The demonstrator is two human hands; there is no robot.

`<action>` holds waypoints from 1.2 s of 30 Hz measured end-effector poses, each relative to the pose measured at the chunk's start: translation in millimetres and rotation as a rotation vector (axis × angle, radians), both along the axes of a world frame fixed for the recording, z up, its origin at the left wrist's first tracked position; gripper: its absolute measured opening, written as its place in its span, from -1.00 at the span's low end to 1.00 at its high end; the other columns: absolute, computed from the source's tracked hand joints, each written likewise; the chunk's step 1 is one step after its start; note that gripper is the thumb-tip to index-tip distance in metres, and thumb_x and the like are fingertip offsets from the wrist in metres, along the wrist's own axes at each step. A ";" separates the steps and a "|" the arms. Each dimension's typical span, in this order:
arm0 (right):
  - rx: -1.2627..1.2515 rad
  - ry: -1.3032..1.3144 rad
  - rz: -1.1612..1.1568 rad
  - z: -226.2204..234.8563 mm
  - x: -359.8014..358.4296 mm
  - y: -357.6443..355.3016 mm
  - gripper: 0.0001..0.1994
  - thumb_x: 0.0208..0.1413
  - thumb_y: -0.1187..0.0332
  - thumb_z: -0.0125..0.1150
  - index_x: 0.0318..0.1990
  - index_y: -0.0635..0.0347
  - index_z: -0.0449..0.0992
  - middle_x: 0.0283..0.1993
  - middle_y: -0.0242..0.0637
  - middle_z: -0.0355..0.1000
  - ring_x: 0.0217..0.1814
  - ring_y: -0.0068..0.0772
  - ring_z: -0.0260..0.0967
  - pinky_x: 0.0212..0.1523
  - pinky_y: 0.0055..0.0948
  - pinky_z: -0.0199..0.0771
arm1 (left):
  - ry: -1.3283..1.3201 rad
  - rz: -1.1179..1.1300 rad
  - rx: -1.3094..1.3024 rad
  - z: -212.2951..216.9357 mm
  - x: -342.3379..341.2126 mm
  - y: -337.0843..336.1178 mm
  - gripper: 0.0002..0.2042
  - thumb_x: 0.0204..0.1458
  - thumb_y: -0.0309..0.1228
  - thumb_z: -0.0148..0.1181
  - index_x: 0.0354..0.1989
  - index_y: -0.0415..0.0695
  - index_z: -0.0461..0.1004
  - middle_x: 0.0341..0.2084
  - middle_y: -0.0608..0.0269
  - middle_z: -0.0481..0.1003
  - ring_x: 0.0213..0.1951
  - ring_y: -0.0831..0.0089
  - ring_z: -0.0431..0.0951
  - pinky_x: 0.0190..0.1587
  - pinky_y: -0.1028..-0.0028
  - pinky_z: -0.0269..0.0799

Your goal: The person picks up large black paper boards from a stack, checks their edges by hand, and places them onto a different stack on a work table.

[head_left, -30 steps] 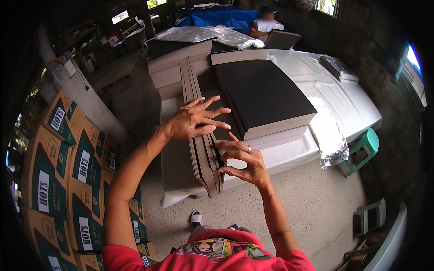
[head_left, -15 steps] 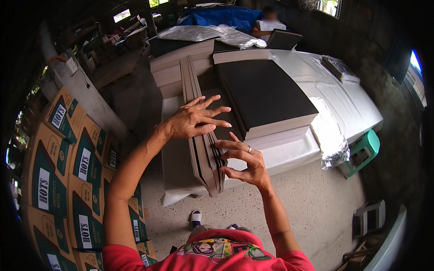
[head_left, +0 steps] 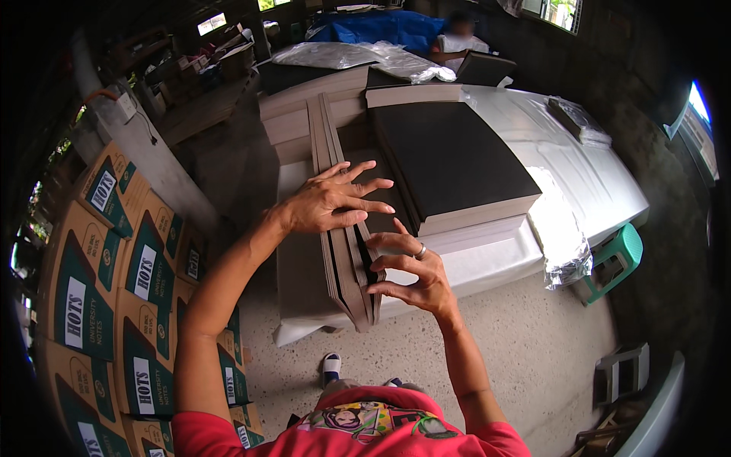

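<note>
- Our left hand (head_left: pixel 329 204) lies flat and spread, fingers fanned, pressing on top of the upright row of grey boards (head_left: pixel 344 251) that stand on edge along the white table (head_left: pixel 601 183).
- Our right hand (head_left: pixel 411 270) is half curled at the near end of the row, fingertips (head_left: pixel 373 263) picking at the board edges; it grips nothing fully.
- Just beside the row on the right sits a tall stack of dark-covered sheets (head_left: pixel 457 164).
- We judge the step to be separating a few boards from the row.
- The next move calls for a clean pinch on the chosen boards while the left hand steadies the rest.
</note>
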State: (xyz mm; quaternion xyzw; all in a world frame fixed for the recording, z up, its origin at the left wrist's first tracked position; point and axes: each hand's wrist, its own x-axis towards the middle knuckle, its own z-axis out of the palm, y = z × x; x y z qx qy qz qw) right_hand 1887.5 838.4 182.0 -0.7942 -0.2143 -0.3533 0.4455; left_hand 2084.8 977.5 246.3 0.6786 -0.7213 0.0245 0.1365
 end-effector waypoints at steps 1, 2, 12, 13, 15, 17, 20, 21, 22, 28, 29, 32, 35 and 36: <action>0.004 -0.006 -0.010 -1.7 0.9 0.6 -0.69 -0.29 0.23 0.50 -0.30 -0.04 0.58 0.01 -0.40 0.46 0.13 -0.31 0.38 0.38 -0.02 0.03 | -0.001 -0.001 -0.002 -0.2 0.1 -0.3 -0.67 0.16 -0.04 -0.07 0.10 0.48 0.41 0.31 0.58 0.13 0.40 0.19 -0.10 0.36 -0.11 -0.26; 0.007 -0.011 -0.019 -3.0 1.6 0.9 -0.68 -0.30 0.23 0.50 -0.31 -0.04 0.58 0.00 -0.40 0.46 0.13 -0.31 0.39 0.37 -0.02 0.04 | 0.002 0.001 0.000 -0.3 -0.1 -0.3 -0.67 0.16 -0.04 -0.07 0.10 0.49 0.41 0.31 0.58 0.13 0.40 0.18 -0.10 0.36 -0.11 -0.26; 0.045 -0.009 0.007 -2.7 2.1 2.2 -0.71 -0.28 0.28 0.49 -0.31 -0.01 0.59 -0.03 -0.37 0.47 0.12 -0.30 0.39 0.37 -0.03 0.06 | 0.012 0.009 -0.005 -1.5 1.2 2.3 -0.67 0.16 0.00 -0.08 0.09 0.49 0.41 0.30 0.60 0.15 0.40 0.21 -0.10 0.36 -0.13 -0.27; 0.045 -0.008 0.009 -2.7 2.1 2.1 -0.71 -0.28 0.28 0.49 -0.31 -0.01 0.59 -0.03 -0.37 0.47 0.12 -0.30 0.40 0.37 -0.03 0.06 | 0.012 0.010 -0.005 -1.5 1.2 2.3 -0.67 0.16 0.00 -0.08 0.09 0.49 0.41 0.30 0.60 0.15 0.40 0.22 -0.10 0.36 -0.12 -0.27; 0.048 -0.006 0.013 -2.4 2.5 2.4 -0.71 -0.28 0.28 0.49 -0.31 -0.01 0.60 -0.03 -0.37 0.47 0.12 -0.30 0.40 0.37 -0.03 0.06 | 0.022 0.009 -0.007 -0.8 0.9 2.7 -0.68 0.15 0.00 -0.07 0.08 0.50 0.41 0.30 0.61 0.15 0.40 0.22 -0.10 0.36 -0.12 -0.27; 0.054 -0.005 0.017 -0.8 2.1 3.0 -0.71 -0.28 0.29 0.49 -0.31 0.00 0.60 -0.03 -0.37 0.47 0.12 -0.31 0.40 0.37 -0.02 0.05 | 0.024 0.010 -0.008 -1.1 1.0 3.2 -0.68 0.15 0.00 -0.07 0.08 0.50 0.41 0.30 0.61 0.15 0.40 0.22 -0.10 0.36 -0.12 -0.27; 0.059 -0.003 0.026 -0.2 2.1 2.8 -0.72 -0.27 0.31 0.49 -0.31 0.01 0.59 -0.03 -0.37 0.47 0.12 -0.31 0.39 0.37 0.00 0.04 | 0.020 0.015 -0.008 -2.5 1.7 3.7 -0.67 0.15 0.00 -0.06 0.09 0.51 0.41 0.30 0.61 0.15 0.40 0.21 -0.09 0.36 -0.12 -0.27; 0.057 -0.003 0.028 -0.1 2.0 2.7 -0.72 -0.27 0.31 0.49 -0.31 0.01 0.59 -0.03 -0.37 0.47 0.13 -0.31 0.39 0.37 0.01 0.03 | 0.019 0.015 -0.005 -2.4 1.8 3.6 -0.67 0.15 0.01 -0.06 0.09 0.51 0.40 0.30 0.61 0.14 0.40 0.21 -0.09 0.36 -0.11 -0.27; 0.056 -0.003 0.030 -0.1 1.6 2.8 -0.72 -0.27 0.32 0.49 -0.31 0.01 0.59 -0.03 -0.37 0.47 0.13 -0.31 0.39 0.37 0.01 0.02 | 0.019 0.016 -0.003 -2.3 1.8 3.6 -0.67 0.15 0.01 -0.06 0.09 0.51 0.40 0.30 0.61 0.14 0.40 0.21 -0.09 0.36 -0.11 -0.27; 0.036 -0.009 0.007 -2.6 1.5 4.8 -0.71 -0.27 0.33 0.50 -0.30 0.01 0.58 -0.02 -0.36 0.46 0.15 -0.31 0.37 0.39 0.03 -0.06 | 0.014 0.017 -0.001 -2.7 3.0 5.1 -0.67 0.15 0.02 -0.07 0.10 0.52 0.39 0.31 0.61 0.13 0.39 0.20 -0.10 0.36 -0.11 -0.27; 0.033 -0.012 0.004 -3.3 1.9 5.1 -0.70 -0.27 0.33 0.50 -0.30 0.01 0.58 -0.02 -0.36 0.46 0.16 -0.31 0.37 0.39 0.04 -0.07 | 0.012 0.018 -0.001 -2.7 2.9 5.3 -0.66 0.15 0.02 -0.08 0.10 0.52 0.39 0.31 0.61 0.13 0.39 0.20 -0.10 0.36 -0.11 -0.27; 0.010 -0.023 -0.001 -2.9 3.4 4.8 -0.72 -0.26 0.36 0.48 -0.30 0.01 0.58 -0.01 -0.35 0.46 0.16 -0.31 0.37 0.39 0.04 -0.04 | 0.007 0.017 0.000 -2.8 2.7 5.8 -0.66 0.15 0.03 -0.08 0.10 0.51 0.39 0.31 0.60 0.13 0.39 0.19 -0.10 0.36 -0.11 -0.26; 0.025 -0.013 -0.009 0.3 0.0 6.9 -0.73 -0.26 0.41 0.45 -0.30 0.02 0.58 -0.02 -0.35 0.47 0.16 -0.31 0.37 0.38 0.04 -0.02 | 0.000 0.014 0.002 -3.1 3.5 5.9 -0.66 0.15 0.03 -0.09 0.11 0.51 0.38 0.32 0.59 0.12 0.39 0.18 -0.10 0.36 -0.11 -0.26; 0.044 -0.021 -0.017 -1.2 0.0 7.5 -0.73 -0.26 0.42 0.44 -0.30 0.01 0.58 -0.01 -0.35 0.46 0.16 -0.31 0.37 0.37 0.04 -0.01 | -0.003 0.013 0.001 -2.9 3.1 5.5 -0.65 0.15 0.03 -0.09 0.12 0.51 0.37 0.32 0.58 0.11 0.39 0.18 -0.09 0.36 -0.11 -0.26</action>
